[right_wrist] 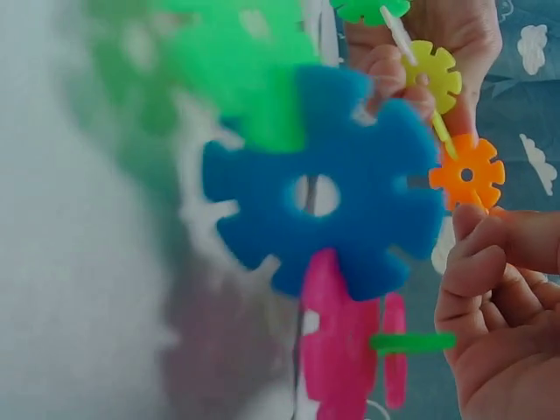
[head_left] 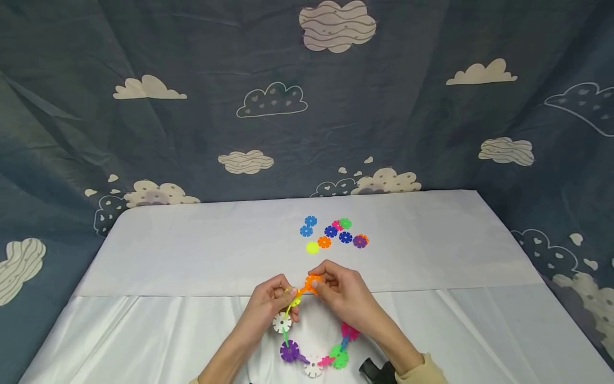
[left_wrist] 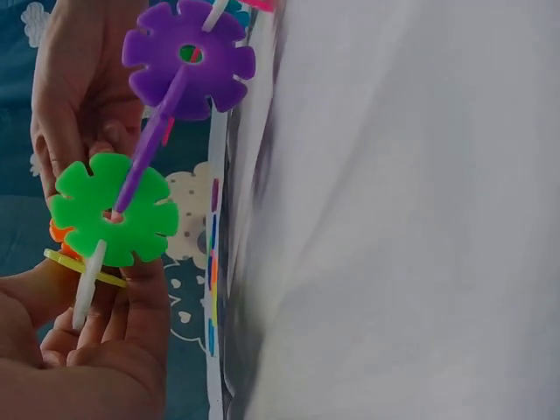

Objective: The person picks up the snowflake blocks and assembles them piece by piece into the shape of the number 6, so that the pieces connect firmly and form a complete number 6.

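A chain of slotted plastic snowflake discs hangs in a curve between both hands. At the chain's upper end, my right hand [head_left: 347,292] pinches an orange disc [head_left: 314,282] between thumb and fingers. My left hand [head_left: 269,303] grips the chain near a yellow disc [head_left: 295,302], just left of the orange one. Below it follow a white disc [head_left: 282,322], a purple disc [head_left: 290,351] and a lower white disc [head_left: 313,367]. Rising on the right are a green disc [head_left: 339,356], a blue disc [right_wrist: 367,197] and a pink disc [head_left: 351,332]. Fingers partly hide the orange and yellow joint.
Loose discs lie in a cluster beyond the hands, among them a light blue disc [head_left: 306,231], a yellow loose disc [head_left: 312,247] and a purple loose disc [head_left: 360,241]. A black object [head_left: 379,372] is by the right forearm. A cloud-patterned curtain [head_left: 201,133] backs the white-covered table [head_left: 192,245].
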### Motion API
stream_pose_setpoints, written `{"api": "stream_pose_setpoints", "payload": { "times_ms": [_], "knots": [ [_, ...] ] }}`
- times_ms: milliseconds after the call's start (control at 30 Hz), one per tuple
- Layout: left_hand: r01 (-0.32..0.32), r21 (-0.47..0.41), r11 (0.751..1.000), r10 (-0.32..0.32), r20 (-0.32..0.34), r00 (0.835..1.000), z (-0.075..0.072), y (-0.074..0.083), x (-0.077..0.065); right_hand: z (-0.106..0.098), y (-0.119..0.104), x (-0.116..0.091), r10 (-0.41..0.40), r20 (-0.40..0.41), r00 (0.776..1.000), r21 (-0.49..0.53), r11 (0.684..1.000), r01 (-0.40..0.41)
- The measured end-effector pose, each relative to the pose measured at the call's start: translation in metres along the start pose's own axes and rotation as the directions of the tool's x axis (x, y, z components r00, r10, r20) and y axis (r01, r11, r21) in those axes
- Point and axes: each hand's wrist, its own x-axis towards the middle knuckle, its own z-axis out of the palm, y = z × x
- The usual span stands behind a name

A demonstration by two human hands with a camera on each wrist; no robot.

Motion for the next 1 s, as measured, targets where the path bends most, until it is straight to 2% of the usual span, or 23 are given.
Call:
{"api": "stream_pose_setpoints", "payload": {
  "times_ms": [133, 300, 433, 600, 733, 867, 1000],
  "knots": [
    [0.013, -0.02, 1.0, -0.013, 0.007, 1.0, 0.001, 0.001, 0.0, 0.001, 0.003, 0.001, 0.023, 0.01, 1.0, 0.02, 1.0, -0.023],
    [0.028, -0.073, 0.997, -0.021, 0.084, 0.996, 0.001, 0.006, -0.002, 0.0, 0.003, 0.001, 0.057, 0.104, 0.993, 0.077, 0.995, -0.065],
    [0.021, -0.049, 0.999, -0.014, 0.121, 0.993, -0.002, 0.009, -0.003, -0.001, -0.002, 0.001, 0.077, 0.182, 0.98, 0.111, 0.989, -0.098],
    [0.024, -0.009, 1.0, -0.023, 0.117, 0.993, -0.005, 0.01, -0.003, -0.012, 0.001, 0.004, 0.066, 0.231, 0.971, 0.115, 0.989, -0.095],
    [0.028, 0.016, 0.999, -0.029, 0.098, 0.995, -0.006, 0.01, -0.002, -0.024, 0.012, 0.015, 0.065, 0.172, 0.983, 0.052, 0.996, -0.074],
    [0.031, 0.023, 0.999, -0.032, 0.087, 0.996, -0.007, 0.009, -0.001, -0.034, 0.023, 0.036, 0.05, 0.098, 0.994, -0.074, 0.996, -0.043],
    [0.021, 0.033, 0.999, -0.024, 0.115, 0.993, -0.009, 0.008, -0.001, -0.04, 0.03, 0.062, 0.029, 0.132, 0.991, -0.208, 0.978, -0.001]
  ]
}}
